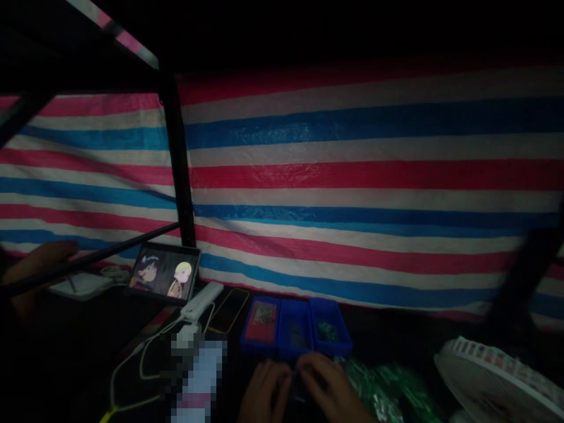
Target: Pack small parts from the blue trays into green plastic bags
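Note:
My left hand (267, 390) and my right hand (328, 385) are close together at the bottom centre, fingertips bent towards each other in a pinch. Whatever sits between them is too dark and small to name. Just beyond my fingers stand blue plastic bins side by side: the left bin (243, 345) holds reddish and pale small pieces, the middle bin (288, 311) some dim small parts, the right bin (324, 308) greenish small parts. A heap of shiny green plastic packets (379, 382) lies right beside my right hand.
A tablet (163, 273) showing a cartoon, a white power strip (202, 301) with cables and a phone (229, 310) lie to the left. A white round fan (497, 382) stands at right. Another person's hand (48, 258) is at far left, behind a dark metal bar (101, 252). Striped sheeting (352, 176) hangs behind.

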`<move>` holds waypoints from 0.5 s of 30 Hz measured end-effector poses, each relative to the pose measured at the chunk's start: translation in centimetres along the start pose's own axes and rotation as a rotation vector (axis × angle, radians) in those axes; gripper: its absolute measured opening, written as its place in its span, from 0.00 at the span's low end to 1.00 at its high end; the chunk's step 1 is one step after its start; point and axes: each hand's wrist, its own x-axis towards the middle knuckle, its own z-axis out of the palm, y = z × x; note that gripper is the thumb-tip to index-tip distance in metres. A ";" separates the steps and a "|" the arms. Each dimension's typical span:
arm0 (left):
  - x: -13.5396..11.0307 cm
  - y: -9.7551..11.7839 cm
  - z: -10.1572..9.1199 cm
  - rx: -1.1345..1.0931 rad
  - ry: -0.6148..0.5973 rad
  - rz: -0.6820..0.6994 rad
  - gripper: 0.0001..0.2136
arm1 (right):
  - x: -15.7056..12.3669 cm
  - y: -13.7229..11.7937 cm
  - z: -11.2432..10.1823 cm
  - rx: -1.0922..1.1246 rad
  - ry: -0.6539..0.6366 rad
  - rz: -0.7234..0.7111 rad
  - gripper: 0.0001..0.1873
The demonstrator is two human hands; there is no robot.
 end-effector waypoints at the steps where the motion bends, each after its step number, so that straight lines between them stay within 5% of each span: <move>1: 0.0 0.2 -0.3 -0.021 -0.014 -0.004 0.17 | 0.0 -0.5 -0.2 0.020 0.005 0.029 0.14; 15: 0.3 2.8 -2.5 -0.205 -0.052 -0.070 0.13 | -0.3 -2.3 -1.0 0.002 0.005 -0.006 0.10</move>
